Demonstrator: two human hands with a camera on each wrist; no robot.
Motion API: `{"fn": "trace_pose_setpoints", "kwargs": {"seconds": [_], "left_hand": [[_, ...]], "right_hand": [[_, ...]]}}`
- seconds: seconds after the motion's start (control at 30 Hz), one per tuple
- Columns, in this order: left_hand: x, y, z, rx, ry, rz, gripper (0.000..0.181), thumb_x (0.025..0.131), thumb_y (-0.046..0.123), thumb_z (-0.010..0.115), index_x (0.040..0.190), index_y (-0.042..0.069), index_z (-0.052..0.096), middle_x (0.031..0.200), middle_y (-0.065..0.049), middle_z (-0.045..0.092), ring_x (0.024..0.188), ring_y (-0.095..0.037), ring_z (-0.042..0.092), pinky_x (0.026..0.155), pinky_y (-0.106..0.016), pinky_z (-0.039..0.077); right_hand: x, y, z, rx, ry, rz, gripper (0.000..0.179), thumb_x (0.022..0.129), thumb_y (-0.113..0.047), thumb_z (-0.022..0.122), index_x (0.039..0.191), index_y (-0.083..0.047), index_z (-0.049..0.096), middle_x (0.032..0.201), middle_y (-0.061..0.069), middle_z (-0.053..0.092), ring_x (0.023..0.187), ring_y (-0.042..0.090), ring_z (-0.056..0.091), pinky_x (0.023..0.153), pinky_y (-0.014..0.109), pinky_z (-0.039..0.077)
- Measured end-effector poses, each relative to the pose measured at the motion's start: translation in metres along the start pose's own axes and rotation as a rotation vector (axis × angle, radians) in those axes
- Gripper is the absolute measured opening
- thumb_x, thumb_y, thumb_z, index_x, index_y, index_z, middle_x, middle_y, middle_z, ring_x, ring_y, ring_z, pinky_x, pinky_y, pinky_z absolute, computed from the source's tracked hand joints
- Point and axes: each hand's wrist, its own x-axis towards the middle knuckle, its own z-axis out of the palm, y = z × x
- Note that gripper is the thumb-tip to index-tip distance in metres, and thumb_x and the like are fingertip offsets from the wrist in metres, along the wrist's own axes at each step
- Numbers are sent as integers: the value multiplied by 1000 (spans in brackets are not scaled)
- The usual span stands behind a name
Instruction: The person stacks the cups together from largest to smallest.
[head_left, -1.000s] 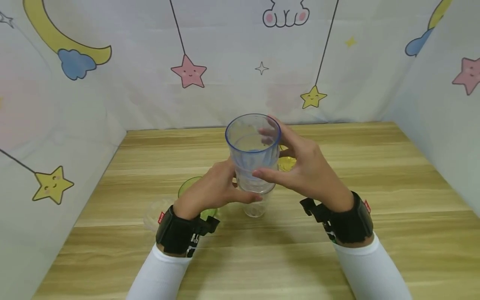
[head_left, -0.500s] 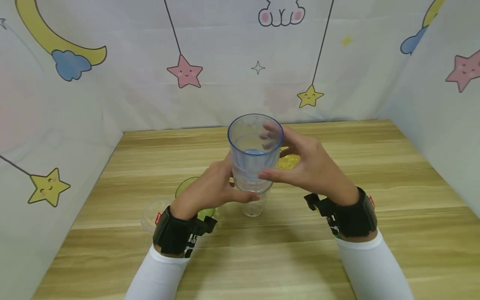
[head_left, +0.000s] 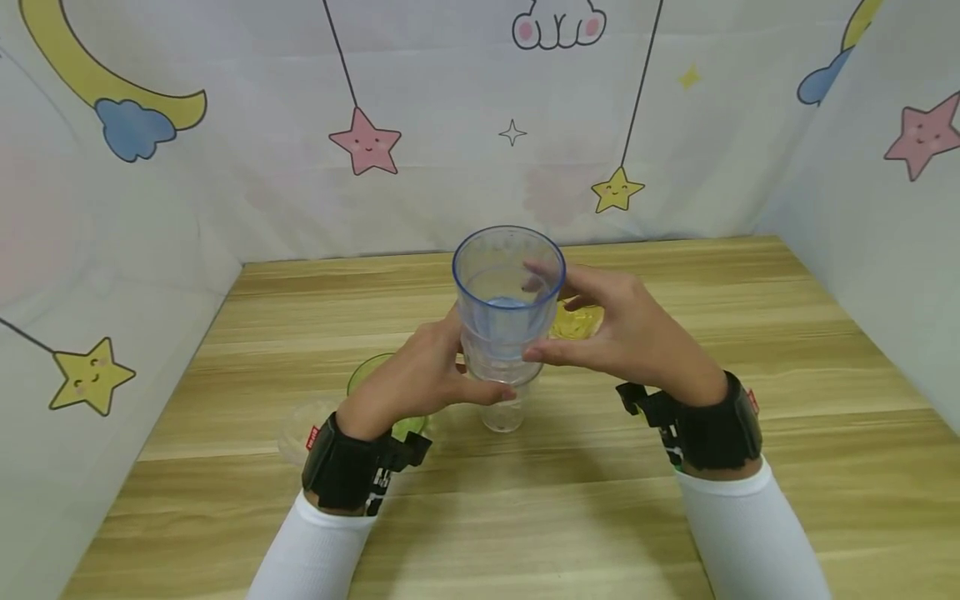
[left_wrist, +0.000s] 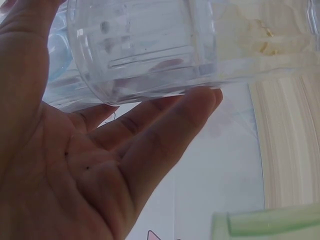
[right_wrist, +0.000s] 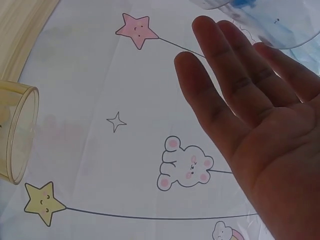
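A clear cup with a blue rim sits upright, nested in the top of a plain clear cup on the wooden table. My left hand holds the plain clear cup, thumb at the front and fingers on the far side. In the left wrist view, those fingers lie along the wall of the clear cup. My right hand is spread around the blue-rimmed cup, thumb tip at its near side. In the right wrist view its fingers are straight, near the cup's edge.
A green cup stands left of the stack, partly behind my left hand. Beyond my right hand is a yellow cup. Another clear cup is at the far left, partly hidden by my wrist. Printed cloth walls enclose the table.
My right hand has eased slightly to the right, its thumb sliding back along the blue-rimmed cup. My left hand and the stacked cups keep nearly the same place; the view has shifted a little.
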Motion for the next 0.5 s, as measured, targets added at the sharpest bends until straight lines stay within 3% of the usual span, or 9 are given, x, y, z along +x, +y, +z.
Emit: {"fn": "trace_pose_setpoints", "kwargs": {"seconds": [0.5], "left_hand": [[-1, -1, 1, 7, 1, 1, 94, 79, 32, 89, 151, 24, 29, 138, 1, 57, 120, -17, 59, 86, -43, 55]], "right_hand": [[-2, 4, -2, -85, -51, 61, 70, 76, -29, 91, 137, -15, 60, 122, -5, 68, 108, 17, 63, 89, 50, 52]]}}
